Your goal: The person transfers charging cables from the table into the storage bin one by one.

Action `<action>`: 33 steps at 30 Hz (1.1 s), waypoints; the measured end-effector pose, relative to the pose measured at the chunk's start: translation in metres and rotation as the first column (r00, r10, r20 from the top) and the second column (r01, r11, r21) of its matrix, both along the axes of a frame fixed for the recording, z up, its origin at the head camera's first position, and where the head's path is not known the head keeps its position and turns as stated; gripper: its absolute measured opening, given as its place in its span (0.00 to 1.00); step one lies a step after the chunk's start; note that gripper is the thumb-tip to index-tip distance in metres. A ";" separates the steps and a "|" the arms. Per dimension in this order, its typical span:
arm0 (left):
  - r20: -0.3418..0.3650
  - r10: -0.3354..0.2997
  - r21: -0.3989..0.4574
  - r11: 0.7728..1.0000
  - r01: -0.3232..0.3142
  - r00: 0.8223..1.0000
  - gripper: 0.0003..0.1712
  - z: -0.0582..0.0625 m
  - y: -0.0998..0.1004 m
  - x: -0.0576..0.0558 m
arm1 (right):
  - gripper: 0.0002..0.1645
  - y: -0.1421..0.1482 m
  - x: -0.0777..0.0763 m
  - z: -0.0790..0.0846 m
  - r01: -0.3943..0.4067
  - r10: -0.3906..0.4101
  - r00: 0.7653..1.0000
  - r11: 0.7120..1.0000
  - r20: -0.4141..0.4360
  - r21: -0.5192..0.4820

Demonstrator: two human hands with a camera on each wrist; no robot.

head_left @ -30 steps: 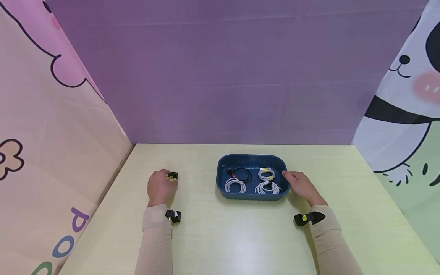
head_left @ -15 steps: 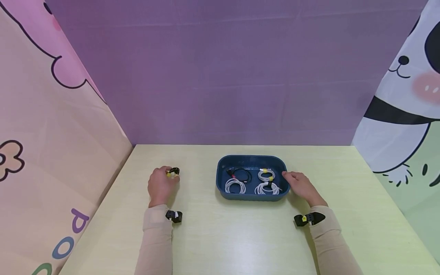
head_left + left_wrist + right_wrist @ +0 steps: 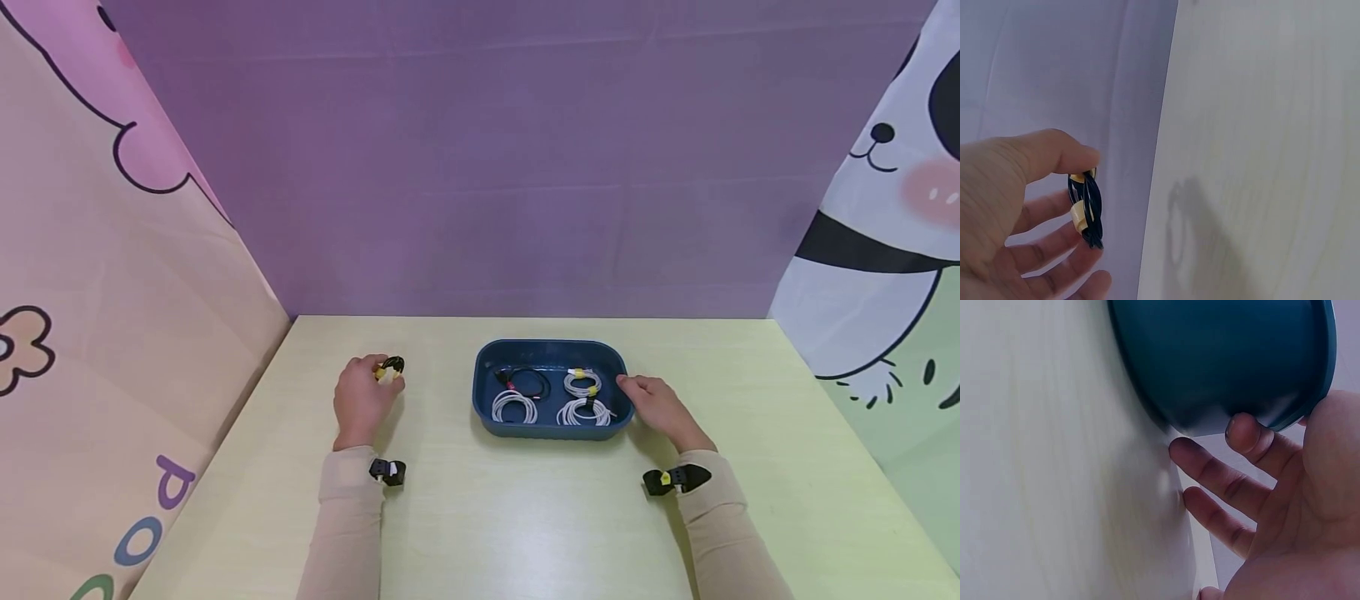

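My left hand [image 3: 363, 402] holds a small coil of black cable [image 3: 1092, 209] with yellow bands between thumb and fingers. The coil is off the table, and its shadow falls on the tabletop in the left wrist view. Over on the right, my right hand [image 3: 663, 408] grips the right end of a dark blue plastic bin [image 3: 551, 431], thumb at the rim and a finger against the outer wall. Inside lie a black cable [image 3: 542, 382] with a red band, a white coiled cable [image 3: 514, 407], another with yellow bands [image 3: 582, 383] and one with a black tie [image 3: 585, 412].
The pale wooden table [image 3: 480, 517] runs back to a purple curtain [image 3: 480, 167]. Printed cloths hang at the left [image 3: 135, 317] and right [image 3: 877, 250] sides. Small black cameras sit on both wrists.
My left hand has risen a little and shifted right, away from the person, with the black cable coil in its fingers. The right hand and the bin have stayed put.
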State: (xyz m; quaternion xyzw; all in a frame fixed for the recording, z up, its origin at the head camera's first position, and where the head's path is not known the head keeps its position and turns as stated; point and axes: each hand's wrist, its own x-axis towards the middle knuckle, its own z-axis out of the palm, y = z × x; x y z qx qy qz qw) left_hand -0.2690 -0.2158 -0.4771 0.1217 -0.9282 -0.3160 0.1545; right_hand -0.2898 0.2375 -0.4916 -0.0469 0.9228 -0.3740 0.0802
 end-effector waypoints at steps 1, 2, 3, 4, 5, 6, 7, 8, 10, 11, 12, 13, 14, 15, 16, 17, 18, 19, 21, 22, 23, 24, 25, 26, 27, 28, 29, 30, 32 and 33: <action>-0.007 -0.002 0.001 1.000 0.002 1.000 0.27 0.000 0.001 0.000 | 0.38 0.000 0.000 0.000 0.000 0.000 1.000 1.000 -0.001 0.001; -0.011 -0.003 0.000 1.000 0.003 1.000 0.27 0.000 0.001 0.000 | 0.37 0.000 0.000 0.000 0.000 0.000 1.000 1.000 -0.002 -0.001; -0.013 -0.004 0.001 1.000 0.004 1.000 0.27 0.000 0.001 0.000 | 0.37 0.000 0.000 0.000 0.001 -0.001 1.000 1.000 -0.002 -0.001; -0.014 -0.006 0.003 1.000 0.006 1.000 0.28 0.001 0.002 0.000 | 0.37 0.000 0.000 -0.001 0.004 -0.004 1.000 1.000 -0.002 -0.002; -0.018 -0.008 0.001 1.000 0.008 1.000 0.28 0.001 0.003 0.000 | 0.37 0.000 0.000 0.000 0.004 -0.004 1.000 1.000 -0.004 -0.002; -0.020 -0.011 0.000 1.000 0.011 1.000 0.28 0.001 0.003 0.000 | 0.37 0.000 0.000 0.000 0.004 -0.004 1.000 1.000 -0.004 -0.004; -0.021 -0.012 -0.001 1.000 0.012 1.000 0.28 0.001 0.004 0.000 | 0.37 0.000 0.000 0.000 0.004 -0.004 1.000 1.000 -0.004 -0.007; -0.023 -0.013 0.002 1.000 0.013 1.000 0.28 0.001 0.004 0.000 | 0.37 0.000 0.001 0.000 0.005 -0.005 1.000 1.000 -0.004 -0.010; -0.030 -0.018 0.004 1.000 0.019 0.999 0.28 0.002 0.005 0.000 | 0.37 0.000 0.001 0.000 0.006 -0.006 1.000 1.000 -0.005 -0.014; -0.034 -0.021 0.005 1.000 0.021 0.999 0.28 0.002 0.005 0.000 | 0.37 0.000 0.001 0.000 0.006 -0.006 1.000 1.000 -0.004 -0.016; -0.037 -0.022 0.009 1.000 0.023 0.999 0.28 0.003 0.006 0.000 | 0.37 -0.001 0.000 0.000 0.007 -0.008 1.000 1.000 -0.002 -0.018; -0.043 -0.025 0.009 1.000 0.026 0.999 0.28 0.003 0.006 -0.001 | 0.37 0.000 0.000 -0.001 0.008 -0.008 1.000 1.000 -0.003 -0.021; -0.049 -0.029 0.009 1.000 0.029 0.998 0.28 0.003 0.007 -0.001 | 0.37 0.000 0.000 -0.001 0.008 -0.008 1.000 1.000 -0.003 -0.021; -0.054 -0.032 0.009 0.999 0.032 0.998 0.27 0.004 0.007 -0.001 | 0.38 0.000 0.000 -0.001 0.006 -0.006 1.000 1.000 -0.003 -0.021; -0.060 -0.034 0.008 0.999 0.034 0.998 0.27 0.004 0.008 -0.001 | 0.38 0.000 0.000 -0.001 0.007 -0.007 1.000 1.000 -0.002 -0.023; -0.063 -0.037 0.011 0.999 0.038 0.997 0.27 0.004 0.008 -0.001 | 0.38 0.000 0.000 -0.001 0.006 -0.006 1.000 1.000 -0.001 -0.024; -0.068 -0.042 0.011 0.999 0.043 0.997 0.27 0.005 0.009 -0.001 | 0.38 0.000 -0.001 -0.001 0.007 -0.007 1.000 1.000 -0.001 -0.027; -0.073 -0.046 0.011 0.999 0.047 0.996 0.27 0.005 0.009 -0.001 | 0.38 0.000 -0.001 -0.001 0.004 -0.004 1.000 1.000 -0.002 -0.026; -0.082 -0.054 0.009 0.998 0.054 0.995 0.27 0.006 0.011 -0.001 | 0.38 0.000 -0.001 -0.001 0.006 -0.006 1.000 1.000 -0.001 -0.027; -0.086 -0.058 0.007 0.998 0.059 0.995 0.27 0.006 0.011 -0.001 | 0.39 0.000 -0.001 -0.001 0.009 -0.009 1.000 1.000 0.000 -0.028; -0.090 -0.063 0.006 0.998 0.064 0.994 0.27 0.007 0.012 -0.001 | 0.38 0.000 -0.001 -0.001 0.007 -0.007 1.000 1.000 -0.003 -0.024; -0.094 -0.067 0.003 0.998 0.067 0.993 0.27 0.008 0.013 -0.001 | 0.38 0.000 -0.001 -0.001 0.008 -0.008 1.000 1.000 -0.004 -0.023; -0.096 -0.070 0.000 0.998 0.071 0.993 0.26 0.008 0.013 -0.001 | 0.38 0.000 -0.001 -0.001 0.007 -0.007 1.000 1.000 -0.005 -0.022; -0.098 -0.073 -0.002 0.997 0.073 0.992 0.26 0.008 0.014 -0.001 | 0.38 0.000 -0.001 -0.001 0.010 -0.011 1.000 1.000 -0.003 -0.023; -0.098 -0.076 -0.002 0.997 0.076 0.992 0.26 0.009 0.014 -0.001 | 0.38 0.000 -0.001 -0.001 0.009 -0.009 1.000 1.000 -0.003 -0.022; -0.098 -0.078 -0.004 0.997 0.078 0.992 0.26 0.010 0.015 -0.001 | 0.38 0.000 0.000 -0.001 0.007 -0.008 1.000 1.000 -0.004 -0.021; -0.099 -0.080 -0.003 0.997 0.080 0.992 0.26 0.010 0.016 -0.001 | 0.38 0.000 0.000 -0.001 0.005 -0.005 1.000 1.000 -0.004 -0.020; -0.100 -0.081 -0.004 0.997 0.081 0.992 0.26 0.011 0.016 -0.001 | 0.38 0.000 0.000 -0.001 0.006 -0.006 1.000 1.000 -0.003 -0.021; -0.100 -0.083 -0.001 0.997 0.083 0.992 0.26 0.012 0.018 0.000 | 0.38 0.000 0.000 0.000 0.006 -0.006 1.000 1.000 -0.001 -0.022; -0.100 -0.084 -0.001 0.996 0.085 0.991 0.26 0.012 0.018 0.000 | 0.38 0.000 0.001 0.000 0.005 -0.005 1.000 1.000 -0.001 -0.021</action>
